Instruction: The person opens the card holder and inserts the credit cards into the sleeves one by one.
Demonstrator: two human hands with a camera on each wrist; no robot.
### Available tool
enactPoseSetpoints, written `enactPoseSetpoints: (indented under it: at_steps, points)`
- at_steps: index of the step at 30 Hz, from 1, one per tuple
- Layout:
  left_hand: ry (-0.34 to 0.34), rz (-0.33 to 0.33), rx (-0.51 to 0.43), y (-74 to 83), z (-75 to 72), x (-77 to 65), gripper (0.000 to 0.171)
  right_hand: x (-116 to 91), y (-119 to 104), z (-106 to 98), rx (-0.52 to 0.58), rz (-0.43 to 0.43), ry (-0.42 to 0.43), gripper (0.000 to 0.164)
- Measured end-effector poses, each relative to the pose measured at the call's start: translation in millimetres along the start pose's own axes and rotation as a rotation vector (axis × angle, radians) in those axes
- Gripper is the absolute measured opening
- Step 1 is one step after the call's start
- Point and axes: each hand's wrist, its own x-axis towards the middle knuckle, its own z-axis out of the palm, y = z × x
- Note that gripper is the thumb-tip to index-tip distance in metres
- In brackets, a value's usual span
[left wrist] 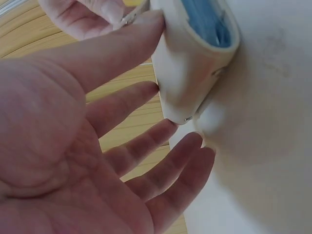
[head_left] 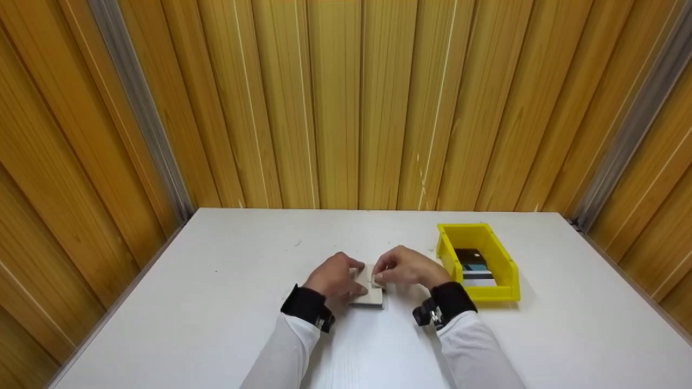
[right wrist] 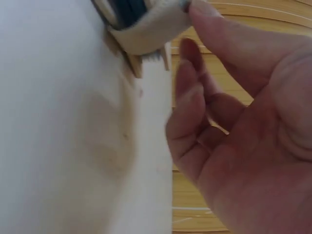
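A cream card holder lies on the white table between my hands, with blue sleeves showing at its end in the left wrist view. My left hand rests on its top cover, the thumb and fingers spread and nearly straight. From the right, my right hand pinches the end of the holder's short strap between thumb and forefinger. The strap bends up around the side of the holder, and a small metal snap shows near the fingertips. My right hand's other fingers are curled loosely, touching nothing.
To the right of my right hand stands a yellow bin with several cards in it. The white table meets wood-patterned panels at the back. Metal posts rise at both rear corners.
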Motion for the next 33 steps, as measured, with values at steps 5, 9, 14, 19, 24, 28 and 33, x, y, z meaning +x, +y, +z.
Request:
enactPoseSetpoints:
  at_steps: [5, 9, 14, 19, 24, 28, 33]
  points:
    - [0.010, 0.000, 0.006, 1.0, 1.5, -2.3, 0.060, 5.9, 5.2, 10.2, 0.003, -0.057, 0.008, 0.008]
    - [0.011, 0.006, 0.011, 0.9, 2.2, -3.3, 0.061, 9.0, 7.0, 16.3, 0.041, -0.052, 0.040, 0.009]
    - [0.014, 0.017, 0.015, 0.9, 2.2, -3.8, 0.061, 10.1, 4.9, 19.8, 0.057, -0.013, 0.065, 0.009]
    - [0.014, 0.019, 0.010, 1.5, 1.9, -3.8, 0.061, 10.4, 1.0, 21.8, 0.046, -0.001, 0.071, 0.009]
    - [0.016, 0.015, 0.007, 0.7, 2.0, -3.3, 0.060, 10.7, -1.3, 23.4, 0.060, 0.018, 0.090, 0.010]
    - [0.010, 0.010, 0.003, -0.2, 1.6, -2.8, 0.061, 11.5, 0.0, 23.8, 0.058, 0.032, 0.100, 0.010]
    - [-0.005, -0.004, -0.001, 0.7, 0.0, -2.0, 0.062, 10.0, 1.4, 20.0, 0.097, 0.029, 0.065, 0.012]
